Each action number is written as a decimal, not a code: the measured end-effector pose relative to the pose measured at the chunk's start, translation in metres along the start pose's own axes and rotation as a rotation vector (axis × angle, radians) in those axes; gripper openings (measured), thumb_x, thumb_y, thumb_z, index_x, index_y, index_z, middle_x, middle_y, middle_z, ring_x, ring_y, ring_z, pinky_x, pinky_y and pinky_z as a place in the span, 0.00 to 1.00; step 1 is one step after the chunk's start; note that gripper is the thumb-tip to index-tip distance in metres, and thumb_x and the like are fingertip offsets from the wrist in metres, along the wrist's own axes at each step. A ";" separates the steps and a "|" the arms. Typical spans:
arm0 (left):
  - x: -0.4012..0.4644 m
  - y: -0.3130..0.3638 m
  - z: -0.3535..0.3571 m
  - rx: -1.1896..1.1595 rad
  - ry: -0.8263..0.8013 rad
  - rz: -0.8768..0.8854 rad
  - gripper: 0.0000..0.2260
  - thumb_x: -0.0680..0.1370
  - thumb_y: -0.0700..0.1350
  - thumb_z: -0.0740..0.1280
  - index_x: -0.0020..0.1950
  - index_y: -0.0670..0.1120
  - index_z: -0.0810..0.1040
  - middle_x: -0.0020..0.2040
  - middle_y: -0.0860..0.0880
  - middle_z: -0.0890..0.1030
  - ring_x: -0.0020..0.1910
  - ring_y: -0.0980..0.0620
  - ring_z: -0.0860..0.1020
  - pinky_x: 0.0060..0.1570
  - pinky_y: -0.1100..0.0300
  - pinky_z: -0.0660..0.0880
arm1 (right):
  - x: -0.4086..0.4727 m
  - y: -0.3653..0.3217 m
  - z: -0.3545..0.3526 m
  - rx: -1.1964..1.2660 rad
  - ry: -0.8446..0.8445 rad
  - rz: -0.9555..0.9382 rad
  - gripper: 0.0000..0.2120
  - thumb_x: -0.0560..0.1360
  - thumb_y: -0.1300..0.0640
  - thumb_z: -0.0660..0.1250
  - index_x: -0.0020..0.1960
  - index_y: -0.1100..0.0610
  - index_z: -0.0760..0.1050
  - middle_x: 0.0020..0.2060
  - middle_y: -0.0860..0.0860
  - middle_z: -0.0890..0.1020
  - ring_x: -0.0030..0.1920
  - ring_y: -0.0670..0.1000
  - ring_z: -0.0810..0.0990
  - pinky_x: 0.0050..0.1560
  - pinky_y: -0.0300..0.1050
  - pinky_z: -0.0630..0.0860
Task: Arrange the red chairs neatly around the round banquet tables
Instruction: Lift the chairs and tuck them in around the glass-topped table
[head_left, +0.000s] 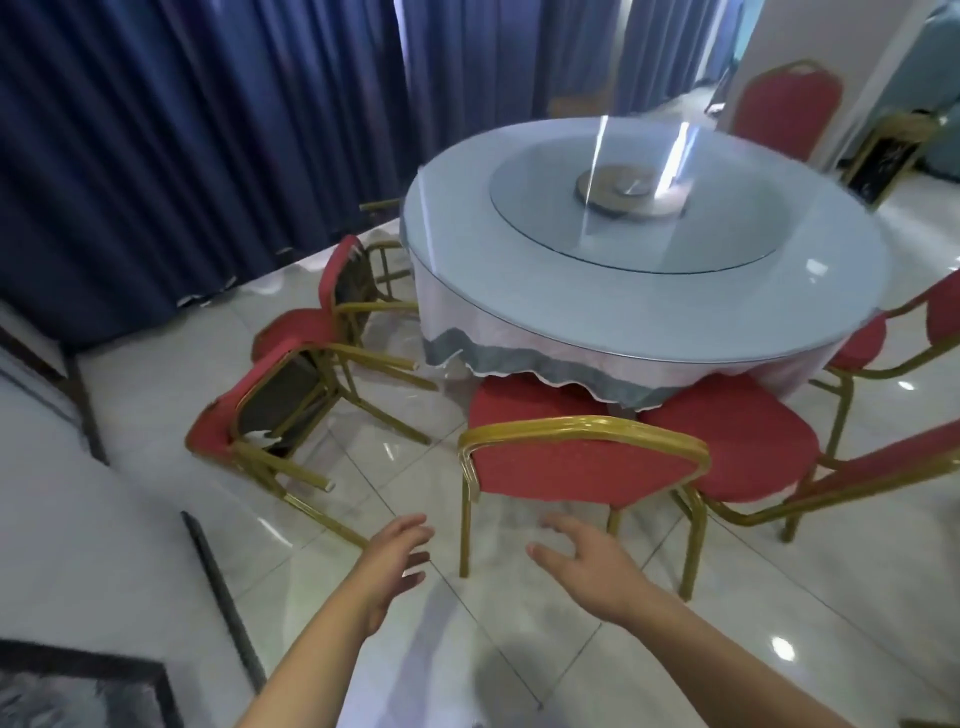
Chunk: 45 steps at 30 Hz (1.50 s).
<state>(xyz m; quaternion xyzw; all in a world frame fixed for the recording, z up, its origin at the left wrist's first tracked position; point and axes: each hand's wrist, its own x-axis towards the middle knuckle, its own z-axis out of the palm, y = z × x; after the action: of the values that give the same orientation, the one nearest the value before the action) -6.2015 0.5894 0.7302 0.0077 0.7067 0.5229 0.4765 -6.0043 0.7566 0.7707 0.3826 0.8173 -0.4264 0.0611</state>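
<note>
Just beyond both hands (488, 556), upright red chair (582, 470), fingers spread, holding nothing

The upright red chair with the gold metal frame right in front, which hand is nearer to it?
Right. The right hand hovers open just below the upright red chair's backrest, between its rear legs. The left hand is open too, left of the chair's leg.
</note>
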 end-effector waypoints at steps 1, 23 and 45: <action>0.000 -0.005 -0.009 -0.002 0.007 -0.007 0.13 0.78 0.46 0.70 0.62 0.50 0.78 0.59 0.47 0.81 0.58 0.46 0.79 0.58 0.51 0.76 | 0.004 -0.008 0.011 0.016 -0.015 -0.005 0.25 0.78 0.39 0.64 0.71 0.47 0.69 0.69 0.44 0.72 0.70 0.48 0.70 0.68 0.44 0.66; 0.077 0.060 -0.205 -0.284 0.443 -0.137 0.21 0.68 0.49 0.73 0.61 0.52 0.77 0.57 0.47 0.81 0.56 0.46 0.80 0.59 0.51 0.76 | 0.265 -0.200 0.087 0.216 -0.308 -0.149 0.21 0.76 0.40 0.66 0.66 0.47 0.74 0.60 0.48 0.77 0.59 0.47 0.76 0.63 0.49 0.74; 0.305 0.156 -0.452 -0.402 0.459 -0.258 0.25 0.68 0.54 0.72 0.64 0.55 0.74 0.65 0.49 0.74 0.65 0.48 0.70 0.61 0.53 0.67 | 0.541 -0.416 0.174 -0.111 -0.348 -0.050 0.26 0.77 0.40 0.65 0.71 0.51 0.70 0.67 0.52 0.74 0.66 0.53 0.73 0.58 0.45 0.69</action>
<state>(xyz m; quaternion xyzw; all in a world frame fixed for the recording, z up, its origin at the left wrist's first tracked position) -6.7520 0.4842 0.6432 -0.2939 0.6736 0.5753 0.3591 -6.7042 0.7942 0.7015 0.2788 0.8258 -0.4420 0.2119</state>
